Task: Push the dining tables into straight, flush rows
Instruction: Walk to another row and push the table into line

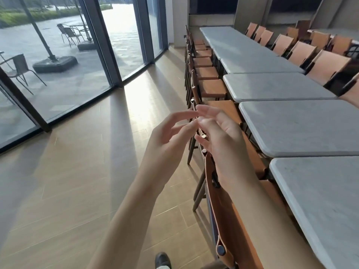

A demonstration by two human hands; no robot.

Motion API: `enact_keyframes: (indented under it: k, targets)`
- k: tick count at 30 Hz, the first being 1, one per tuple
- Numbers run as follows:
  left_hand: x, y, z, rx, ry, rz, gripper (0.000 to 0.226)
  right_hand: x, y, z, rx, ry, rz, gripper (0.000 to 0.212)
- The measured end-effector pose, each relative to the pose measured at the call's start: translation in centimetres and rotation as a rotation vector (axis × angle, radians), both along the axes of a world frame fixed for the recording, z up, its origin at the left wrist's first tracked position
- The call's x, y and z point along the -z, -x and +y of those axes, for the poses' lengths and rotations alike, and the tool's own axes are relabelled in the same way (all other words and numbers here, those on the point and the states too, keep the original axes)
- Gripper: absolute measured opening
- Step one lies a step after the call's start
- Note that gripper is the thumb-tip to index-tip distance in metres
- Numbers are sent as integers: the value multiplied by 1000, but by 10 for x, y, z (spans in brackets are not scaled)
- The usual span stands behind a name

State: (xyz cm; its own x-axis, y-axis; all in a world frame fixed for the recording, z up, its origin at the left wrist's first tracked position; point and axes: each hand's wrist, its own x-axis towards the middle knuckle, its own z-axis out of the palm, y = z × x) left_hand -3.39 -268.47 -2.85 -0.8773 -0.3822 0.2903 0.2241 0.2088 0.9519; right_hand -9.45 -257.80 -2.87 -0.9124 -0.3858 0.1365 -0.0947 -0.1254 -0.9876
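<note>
Beside a long row of grey dining tables (291,125) running away on the right, end edges nearly meeting, left hand (169,140) and right hand (219,136) hover over leather chairs (219,193), fingers loosely spread, gripping nothing. Open wooden floor (81,171) stretches left to glass walls (64,61).

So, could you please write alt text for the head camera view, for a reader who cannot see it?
A person's open left hand and open right hand hover, holding nothing, above a row of tan leather chairs with dark wooden frames. The chairs line a long row of grey marble-look rectangular tables on the right. Tall glass windows on the left show a patio.
</note>
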Motion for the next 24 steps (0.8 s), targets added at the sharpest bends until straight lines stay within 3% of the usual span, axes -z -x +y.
enact_keyframes:
  k: [9,24]
  targets:
    - [-14,115,-112,104,97,-7,27,-7,102,-110,94,94,-26,24]
    - [5,289,-213,255,-51,3,22,11,239,-204,291,-2,-41,21]
